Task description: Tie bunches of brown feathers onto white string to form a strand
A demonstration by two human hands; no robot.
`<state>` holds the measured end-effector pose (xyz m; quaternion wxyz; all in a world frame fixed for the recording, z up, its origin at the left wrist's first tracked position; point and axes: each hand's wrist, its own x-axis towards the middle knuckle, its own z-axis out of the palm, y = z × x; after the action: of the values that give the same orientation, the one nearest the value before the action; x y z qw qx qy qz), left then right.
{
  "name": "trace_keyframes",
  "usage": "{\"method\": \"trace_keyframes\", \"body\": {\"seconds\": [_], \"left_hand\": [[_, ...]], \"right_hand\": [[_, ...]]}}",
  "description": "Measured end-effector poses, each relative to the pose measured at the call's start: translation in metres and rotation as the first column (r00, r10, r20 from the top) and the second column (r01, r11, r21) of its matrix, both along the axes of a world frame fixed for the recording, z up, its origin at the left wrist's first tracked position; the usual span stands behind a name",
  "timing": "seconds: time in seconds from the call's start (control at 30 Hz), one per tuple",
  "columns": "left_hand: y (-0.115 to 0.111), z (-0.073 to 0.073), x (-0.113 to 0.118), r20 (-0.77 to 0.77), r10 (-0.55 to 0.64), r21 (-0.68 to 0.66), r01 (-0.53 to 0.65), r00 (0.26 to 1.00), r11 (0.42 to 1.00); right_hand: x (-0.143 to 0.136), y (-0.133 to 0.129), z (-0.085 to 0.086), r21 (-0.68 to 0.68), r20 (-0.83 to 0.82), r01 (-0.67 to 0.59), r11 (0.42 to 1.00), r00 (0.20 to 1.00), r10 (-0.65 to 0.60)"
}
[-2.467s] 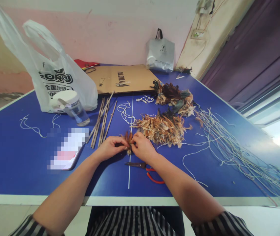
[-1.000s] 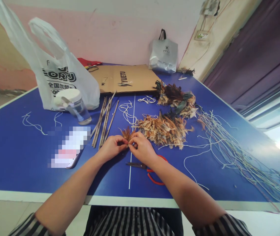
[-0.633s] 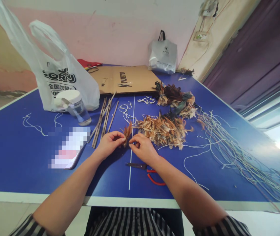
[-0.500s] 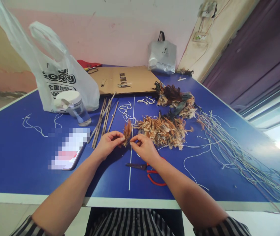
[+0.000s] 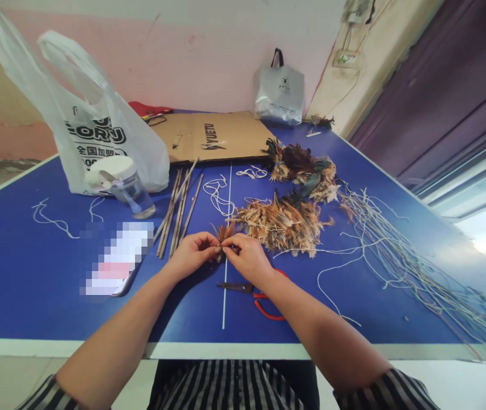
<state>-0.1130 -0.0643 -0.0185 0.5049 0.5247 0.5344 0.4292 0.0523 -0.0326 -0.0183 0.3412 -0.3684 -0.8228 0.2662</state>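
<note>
A small bunch of brown feathers [image 5: 224, 231] stands between my fingertips over the middle of the blue table. My left hand [image 5: 195, 251] pinches it from the left, thumb against forefinger. From the other side my right hand [image 5: 246, 254] is closed at the same spot, its fingertips meeting the left ones on the bunch. Whether a thread is also in the fingers is too small to tell. Scissors [image 5: 243, 287] with red handles lie partly under my right wrist. A big heap of tan and brown feathers [image 5: 283, 225] is just beyond my right hand.
Thin sticks [image 5: 178, 208] lie left of centre, near a phone [image 5: 118, 259], a clear jar [image 5: 134, 193] and a white plastic bag [image 5: 110, 131]. Flat cardboard [image 5: 212, 135], dark feathers [image 5: 300, 162] and a silver bag [image 5: 279, 94] are farther back. Long strings [image 5: 409, 270] trail along the right.
My right hand has moved left to meet my left hand at the feather bunch. The bunch sits slightly lower and its feathers spread more. The view has shifted slightly.
</note>
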Motion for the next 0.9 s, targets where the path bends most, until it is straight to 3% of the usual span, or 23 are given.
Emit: {"method": "trace_keyframes", "body": {"seconds": [0.3,0.57,0.9], "left_hand": [[0.0003,-0.0056,-0.003,-0.013,-0.072,0.034,0.072,0.997,0.997],[0.0002,-0.0034,-0.0024,-0.026,-0.05,-0.002,0.05,0.998,0.999],[0.0006,-0.0074,-0.0024,-0.025,-0.065,0.024,0.065,0.998,0.998]], "right_hand": [[0.0003,0.0023,-0.0039,-0.035,0.034,-0.026,0.999,0.999,0.027],[0.0015,0.0021,-0.0047,-0.068,0.072,0.03,0.997,0.997,-0.025],[-0.0016,0.0015,-0.0059,-0.057,0.12,0.001,0.998,0.993,0.005]]}}
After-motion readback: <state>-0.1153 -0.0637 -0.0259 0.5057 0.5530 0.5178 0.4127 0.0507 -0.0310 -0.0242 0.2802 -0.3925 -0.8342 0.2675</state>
